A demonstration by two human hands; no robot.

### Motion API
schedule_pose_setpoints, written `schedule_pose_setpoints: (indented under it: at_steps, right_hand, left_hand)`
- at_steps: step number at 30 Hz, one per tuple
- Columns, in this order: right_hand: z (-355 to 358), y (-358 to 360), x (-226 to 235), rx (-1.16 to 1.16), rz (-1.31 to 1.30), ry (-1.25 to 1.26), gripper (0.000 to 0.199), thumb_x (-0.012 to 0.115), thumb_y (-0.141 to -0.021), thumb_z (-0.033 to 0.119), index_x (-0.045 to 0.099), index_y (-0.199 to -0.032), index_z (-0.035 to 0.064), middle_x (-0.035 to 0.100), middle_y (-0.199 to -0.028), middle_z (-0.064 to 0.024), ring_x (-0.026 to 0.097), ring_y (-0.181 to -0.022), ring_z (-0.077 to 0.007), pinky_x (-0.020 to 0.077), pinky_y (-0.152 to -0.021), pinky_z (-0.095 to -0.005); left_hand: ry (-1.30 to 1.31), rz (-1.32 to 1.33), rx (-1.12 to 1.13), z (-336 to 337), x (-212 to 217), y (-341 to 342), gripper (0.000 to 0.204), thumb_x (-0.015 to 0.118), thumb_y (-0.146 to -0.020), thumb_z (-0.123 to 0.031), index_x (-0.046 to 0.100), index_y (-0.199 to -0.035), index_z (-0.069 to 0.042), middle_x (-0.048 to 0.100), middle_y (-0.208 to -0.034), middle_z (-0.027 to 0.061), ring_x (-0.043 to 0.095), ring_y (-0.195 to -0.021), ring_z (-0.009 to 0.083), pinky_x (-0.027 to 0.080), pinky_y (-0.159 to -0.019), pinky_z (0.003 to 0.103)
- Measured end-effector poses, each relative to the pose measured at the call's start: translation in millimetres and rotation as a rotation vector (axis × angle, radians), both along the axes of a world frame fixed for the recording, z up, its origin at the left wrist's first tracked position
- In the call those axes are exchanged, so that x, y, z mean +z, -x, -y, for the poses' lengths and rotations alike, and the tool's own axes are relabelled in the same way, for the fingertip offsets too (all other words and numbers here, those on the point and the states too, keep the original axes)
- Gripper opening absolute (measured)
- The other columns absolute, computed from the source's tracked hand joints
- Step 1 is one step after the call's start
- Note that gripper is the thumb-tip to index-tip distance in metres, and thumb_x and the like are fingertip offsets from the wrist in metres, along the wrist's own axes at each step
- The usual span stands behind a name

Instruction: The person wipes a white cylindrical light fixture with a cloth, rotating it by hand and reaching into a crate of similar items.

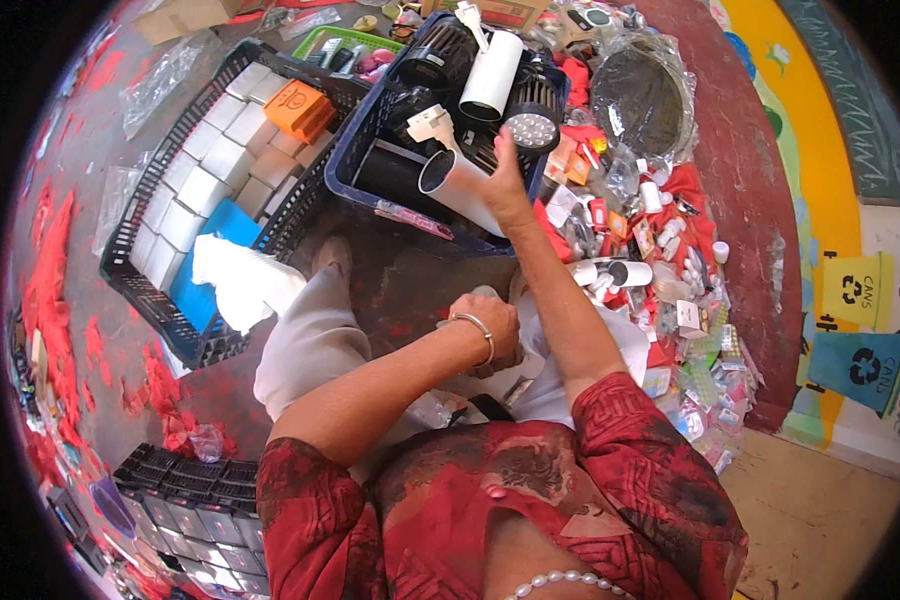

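My right hand reaches over a dark blue plastic crate, fingers apart, beside a white cylindrical track light. Some of its fingers are smeared over the lamp, and a firm grip does not show. Another white track light lies farther back on black spotlights, one with a round face of several lenses. My left hand, with a bangle at the wrist, is closed above my lap. A bit of something greyish shows at its top; what it holds is mostly hidden.
On the left, a black crate holds rows of white boxes, an orange box and a white cloth or bag. Mixed small packages pile up on the right. Stacked black trays stand at the lower left.
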State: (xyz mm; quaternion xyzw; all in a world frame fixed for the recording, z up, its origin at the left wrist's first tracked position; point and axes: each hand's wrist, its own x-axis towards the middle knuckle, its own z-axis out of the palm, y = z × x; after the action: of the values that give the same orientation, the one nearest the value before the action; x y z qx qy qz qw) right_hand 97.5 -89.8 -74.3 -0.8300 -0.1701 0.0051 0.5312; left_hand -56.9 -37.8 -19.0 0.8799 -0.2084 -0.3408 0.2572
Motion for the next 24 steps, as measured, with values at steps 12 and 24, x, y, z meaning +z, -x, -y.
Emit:
schedule_pose_setpoints:
  at_steps: [12, 24]
  right_hand:
    - [52.6, 48.0, 62.3, -0.023, -0.785, -0.405, 0.079, 0.022, -0.089, 0.064, 0.034, -0.135, 0.0001, 0.038, -0.139, -0.0144, 0.037, -0.127, -0.0221, 0.0277, -0.104, -0.0371]
    - [100.9, 48.4, 72.5, -0.047, -0.304, 0.154, 0.067, 0.071, -0.076, 0.018, 0.039, -0.131, -0.0011, 0.048, -0.127, -0.0173, 0.05, -0.111, -0.0194, 0.0397, -0.093, -0.03]
  left_hand:
    - [0.565, 0.076, 0.884, -8.8, -1.0, -17.5, 0.037, 0.046, -0.085, -0.031, 0.061, -0.085, 0.002, 0.06, -0.083, 0.0278, 0.057, -0.084, 0.0443, 0.046, -0.074, 0.048]
    - [0.198, 0.028, 0.53, -13.3, -9.7, -8.8, 0.036, 0.047, -0.084, -0.033, 0.063, -0.086, -0.001, 0.062, -0.09, 0.0258, 0.06, -0.084, 0.041, 0.048, -0.077, 0.048]
